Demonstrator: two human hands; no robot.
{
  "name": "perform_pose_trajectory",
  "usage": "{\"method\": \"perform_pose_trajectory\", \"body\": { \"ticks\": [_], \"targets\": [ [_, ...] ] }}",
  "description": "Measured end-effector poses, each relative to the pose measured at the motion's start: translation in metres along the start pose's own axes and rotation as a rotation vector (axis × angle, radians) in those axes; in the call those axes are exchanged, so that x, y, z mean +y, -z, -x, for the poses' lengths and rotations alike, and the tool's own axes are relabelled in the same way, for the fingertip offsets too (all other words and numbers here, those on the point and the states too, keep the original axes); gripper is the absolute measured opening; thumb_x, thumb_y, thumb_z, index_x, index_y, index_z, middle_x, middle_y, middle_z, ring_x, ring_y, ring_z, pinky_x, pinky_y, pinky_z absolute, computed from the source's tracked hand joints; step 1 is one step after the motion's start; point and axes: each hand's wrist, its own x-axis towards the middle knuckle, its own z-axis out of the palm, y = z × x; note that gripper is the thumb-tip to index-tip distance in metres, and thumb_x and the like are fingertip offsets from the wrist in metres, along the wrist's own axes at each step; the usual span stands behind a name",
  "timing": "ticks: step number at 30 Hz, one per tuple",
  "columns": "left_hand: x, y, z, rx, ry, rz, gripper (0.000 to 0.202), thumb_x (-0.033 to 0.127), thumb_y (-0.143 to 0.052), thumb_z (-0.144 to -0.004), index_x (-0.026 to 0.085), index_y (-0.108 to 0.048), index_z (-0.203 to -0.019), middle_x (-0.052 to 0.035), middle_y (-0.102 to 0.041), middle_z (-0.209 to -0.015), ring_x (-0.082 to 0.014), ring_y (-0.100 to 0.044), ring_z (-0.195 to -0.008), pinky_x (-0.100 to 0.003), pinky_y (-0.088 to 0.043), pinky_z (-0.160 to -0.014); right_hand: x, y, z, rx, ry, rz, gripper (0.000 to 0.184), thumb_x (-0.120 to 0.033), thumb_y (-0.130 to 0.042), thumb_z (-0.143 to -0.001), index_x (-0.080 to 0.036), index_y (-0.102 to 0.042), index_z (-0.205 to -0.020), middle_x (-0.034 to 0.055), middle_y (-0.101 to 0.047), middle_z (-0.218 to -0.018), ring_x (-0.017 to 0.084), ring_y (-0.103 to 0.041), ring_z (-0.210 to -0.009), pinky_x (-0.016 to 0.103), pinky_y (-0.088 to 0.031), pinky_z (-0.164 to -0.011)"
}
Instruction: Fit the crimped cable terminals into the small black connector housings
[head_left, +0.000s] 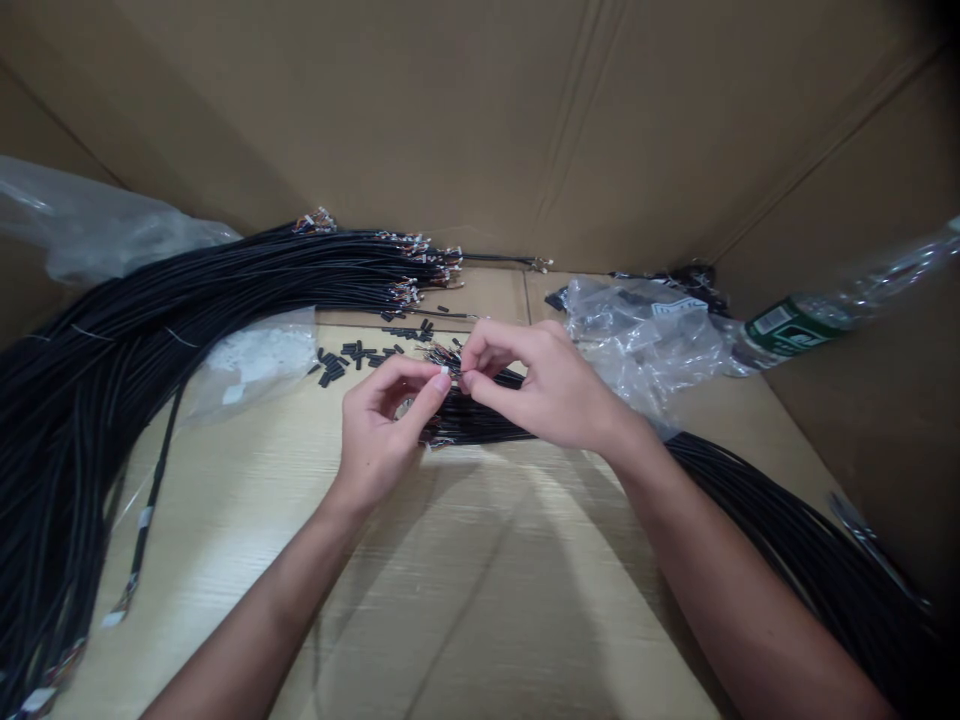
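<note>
My left hand and my right hand meet at the middle of the table, fingertips pinched together on a small white connector at the end of a thin black cable. Under my right hand lies a bundle of black cables that runs off to the right. A scatter of short black tube pieces lies just behind my left hand. A much larger bundle of black cables sweeps from the left edge to the back centre, its ends carrying small connectors.
Cardboard walls close the space at the back and sides. A clear plastic bag sits at the back left, a bag of white parts left of centre, crumpled plastic and a green-labelled bottle on the right.
</note>
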Motion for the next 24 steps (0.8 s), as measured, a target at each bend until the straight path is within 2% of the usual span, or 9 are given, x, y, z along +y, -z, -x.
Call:
{"method": "perform_pose_trajectory", "body": {
  "ticks": [8, 16, 24],
  "targets": [
    [-0.0011, 0.0014, -0.0031, -0.010, 0.149, 0.072, 0.020, 0.037, -0.083, -0.091, 0.018, -0.077, -0.091, -0.0015, -0.072, -0.086, -0.0091, -0.063, -0.073, -0.020, -0.053, -0.072, 0.0002, -0.0019, -0.0010, -0.008, -0.019, -0.086, 0.004, -0.013, -0.063, -0.093, -0.017, -0.061, -0.092, -0.0007, -0.067, -0.085, 0.013, -0.066, -0.078, 0.027, -0.053, -0.076],
    [-0.0050, 0.0040, -0.0010, -0.068, 0.122, 0.138, 0.014, 0.033, -0.079, -0.096, 0.020, -0.077, -0.092, -0.0011, -0.070, -0.087, -0.0111, -0.064, -0.079, -0.023, -0.052, -0.078, -0.0022, -0.0040, -0.0021, -0.110, -0.017, -0.127, 0.006, -0.012, -0.059, -0.096, -0.016, -0.063, -0.093, 0.0005, -0.071, -0.088, 0.014, -0.066, -0.080, 0.027, -0.050, -0.072],
    [-0.0046, 0.0044, -0.0019, -0.083, 0.111, 0.134, 0.018, 0.032, -0.074, -0.100, 0.019, -0.076, -0.088, -0.0020, -0.069, -0.083, -0.0135, -0.062, -0.079, -0.027, -0.050, -0.080, -0.0004, -0.0039, -0.0031, -0.061, -0.015, -0.117, 0.006, -0.012, -0.061, -0.094, -0.015, -0.064, -0.089, 0.0002, -0.069, -0.086, 0.013, -0.065, -0.077, 0.026, -0.051, -0.073]
  ]
}}
